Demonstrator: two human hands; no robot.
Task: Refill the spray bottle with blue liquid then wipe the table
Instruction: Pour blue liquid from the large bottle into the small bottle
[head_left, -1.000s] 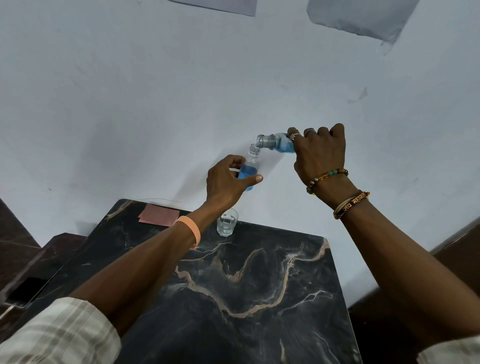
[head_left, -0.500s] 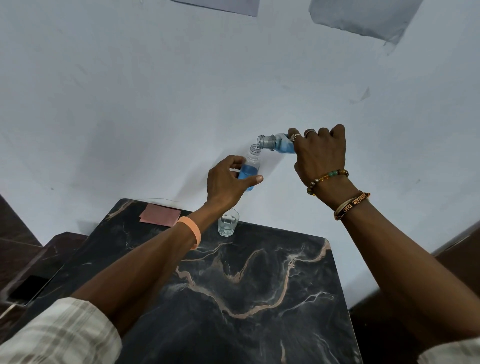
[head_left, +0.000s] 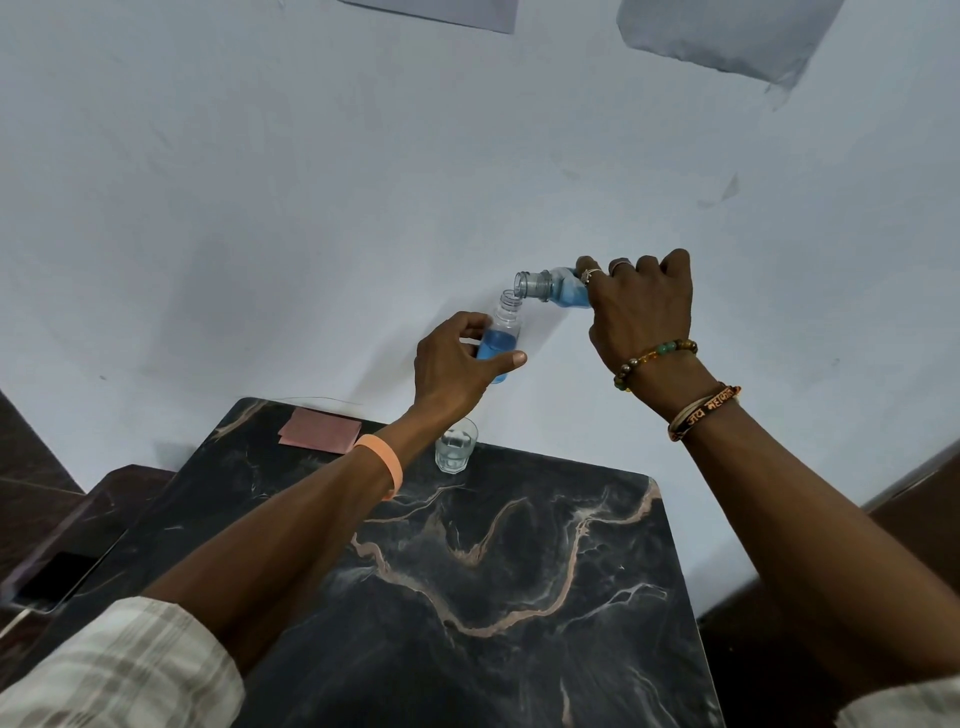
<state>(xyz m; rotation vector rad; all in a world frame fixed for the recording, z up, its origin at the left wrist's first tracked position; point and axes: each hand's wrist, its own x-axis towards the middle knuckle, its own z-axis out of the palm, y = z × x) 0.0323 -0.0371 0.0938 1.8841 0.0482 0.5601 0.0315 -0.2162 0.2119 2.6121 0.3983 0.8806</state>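
My left hand (head_left: 457, 364) grips a small clear spray bottle (head_left: 500, 332) with no cap on, held upright in the air above the table's far edge; blue liquid fills its lower part. My right hand (head_left: 641, 312) holds a second clear bottle (head_left: 556, 288) of blue liquid tipped on its side, its open mouth right over the small bottle's neck. A pink cloth (head_left: 319, 429) lies flat on the far left corner of the dark marble table (head_left: 519, 571).
A small clear glass (head_left: 456, 445) stands at the table's far edge, under my left wrist. A white wall rises close behind. A dark phone (head_left: 57, 574) lies on a low ledge at the left.
Both hands hold nearly the same pose. The blue level in the small bottle looks about the same; the camera has dipped slightly.
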